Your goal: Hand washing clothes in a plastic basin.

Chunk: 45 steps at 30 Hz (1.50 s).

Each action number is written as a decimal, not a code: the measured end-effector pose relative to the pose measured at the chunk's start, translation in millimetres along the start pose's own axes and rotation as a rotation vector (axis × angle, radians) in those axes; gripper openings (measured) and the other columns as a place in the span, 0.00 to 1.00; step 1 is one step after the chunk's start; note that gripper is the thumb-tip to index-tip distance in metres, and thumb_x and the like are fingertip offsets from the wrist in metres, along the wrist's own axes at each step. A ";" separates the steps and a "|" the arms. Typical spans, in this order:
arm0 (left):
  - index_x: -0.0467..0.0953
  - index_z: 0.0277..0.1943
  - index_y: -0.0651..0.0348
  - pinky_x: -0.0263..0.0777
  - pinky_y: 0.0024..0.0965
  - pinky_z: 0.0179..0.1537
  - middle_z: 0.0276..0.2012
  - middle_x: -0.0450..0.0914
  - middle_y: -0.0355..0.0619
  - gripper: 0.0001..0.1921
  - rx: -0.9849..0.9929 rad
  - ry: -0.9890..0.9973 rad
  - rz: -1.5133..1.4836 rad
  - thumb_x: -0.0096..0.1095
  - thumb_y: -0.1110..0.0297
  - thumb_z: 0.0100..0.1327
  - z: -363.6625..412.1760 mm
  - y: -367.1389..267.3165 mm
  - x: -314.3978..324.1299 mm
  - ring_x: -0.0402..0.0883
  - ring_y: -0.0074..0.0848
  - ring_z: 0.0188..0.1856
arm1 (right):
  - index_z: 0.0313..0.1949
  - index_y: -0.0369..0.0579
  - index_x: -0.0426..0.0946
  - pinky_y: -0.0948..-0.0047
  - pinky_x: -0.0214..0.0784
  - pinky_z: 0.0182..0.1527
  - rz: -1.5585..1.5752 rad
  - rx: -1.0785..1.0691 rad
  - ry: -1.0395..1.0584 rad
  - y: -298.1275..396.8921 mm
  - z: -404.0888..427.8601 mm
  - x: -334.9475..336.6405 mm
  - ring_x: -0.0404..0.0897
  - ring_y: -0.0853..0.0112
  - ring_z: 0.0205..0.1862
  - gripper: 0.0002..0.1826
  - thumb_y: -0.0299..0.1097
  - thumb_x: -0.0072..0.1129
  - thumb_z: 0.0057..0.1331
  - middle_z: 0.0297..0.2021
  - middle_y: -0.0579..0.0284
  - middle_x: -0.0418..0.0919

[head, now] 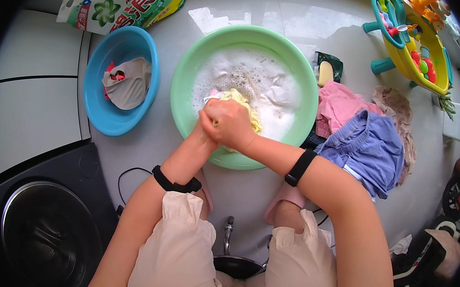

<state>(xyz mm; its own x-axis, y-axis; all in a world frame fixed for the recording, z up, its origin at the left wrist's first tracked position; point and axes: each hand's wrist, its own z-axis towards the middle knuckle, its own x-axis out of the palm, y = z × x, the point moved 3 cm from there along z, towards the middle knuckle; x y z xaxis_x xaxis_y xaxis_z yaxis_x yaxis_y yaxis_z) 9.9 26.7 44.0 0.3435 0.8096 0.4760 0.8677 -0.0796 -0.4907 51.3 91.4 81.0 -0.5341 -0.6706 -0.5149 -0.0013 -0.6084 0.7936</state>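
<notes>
A light green plastic basin (182, 78) stands on the floor before me, filled with foamy, sudsy water. Over its near left part my two hands meet, gripping a wet yellow cloth garment (252, 121) with a printed white patch. My right hand (232, 121) lies on top with its fingers curled. Underneath, my left hand (208, 131) is mostly hidden by it; part of the cloth shows beyond and below the hands. White soaked fabric (278, 88) shows among the suds.
On the left stand a blue basin (90, 102) holding clothes and an Ariel detergent bag (106, 5). To the right lie a soap bar (325, 73), a pink garment (339, 108), blue shorts (368, 151) and a brownish garment (409, 138). A toy table (401, 56) stands far right.
</notes>
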 end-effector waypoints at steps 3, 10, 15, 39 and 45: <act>0.68 0.51 0.55 0.69 0.37 0.52 0.48 0.73 0.45 0.20 -0.197 0.066 -0.202 0.42 0.50 0.64 10.5 15.2 10.4 0.74 0.31 0.50 | 0.17 0.43 0.72 0.61 0.61 0.24 -0.107 0.445 -0.078 -65.5 18.7 -17.4 0.71 0.54 0.21 0.17 0.39 0.48 0.61 0.18 0.51 0.71; 0.69 0.45 0.54 0.71 0.34 0.45 0.41 0.75 0.41 0.18 -0.088 0.267 -0.181 0.43 0.50 0.64 35.0 14.0 -34.8 0.76 0.29 0.42 | 0.14 0.44 0.70 0.61 0.65 0.25 -0.019 0.216 -0.016 24.8 -3.1 3.9 0.73 0.59 0.19 0.15 0.37 0.53 0.56 0.15 0.55 0.73; 0.68 0.50 0.54 0.70 0.38 0.49 0.48 0.73 0.44 0.19 -0.202 0.049 -0.222 0.39 0.51 0.66 12.9 18.8 5.3 0.75 0.31 0.47 | 0.15 0.45 0.70 0.61 0.63 0.23 -0.100 0.186 -0.077 -34.7 0.2 -10.1 0.72 0.56 0.20 0.16 0.37 0.51 0.59 0.18 0.53 0.73; 0.61 0.57 0.65 0.64 0.31 0.55 0.53 0.70 0.47 0.28 0.254 0.113 0.134 0.41 0.49 0.66 -14.0 -36.1 -4.0 0.70 0.29 0.54 | 0.50 0.36 0.69 0.74 0.67 0.46 0.963 1.118 0.627 -69.6 -22.1 -38.9 0.75 0.72 0.43 0.26 0.46 0.54 0.62 0.42 0.55 0.76; 0.53 0.64 0.60 0.59 0.36 0.59 0.60 0.63 0.46 0.29 -0.092 0.130 -0.024 0.32 0.48 0.68 4.8 -7.4 -17.6 0.65 0.32 0.59 | 0.46 0.33 0.68 0.71 0.71 0.41 1.134 0.889 0.116 -56.9 24.0 -60.0 0.77 0.68 0.40 0.18 0.33 0.51 0.60 0.41 0.51 0.76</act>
<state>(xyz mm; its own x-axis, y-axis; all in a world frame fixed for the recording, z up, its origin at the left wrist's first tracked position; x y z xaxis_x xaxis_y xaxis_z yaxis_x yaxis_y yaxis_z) -4.3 15.9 35.8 0.3611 0.7300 0.5803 0.9032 -0.1190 -0.4123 63.1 176.4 74.5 -0.5342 -0.6601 0.5281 -0.1700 0.6959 0.6978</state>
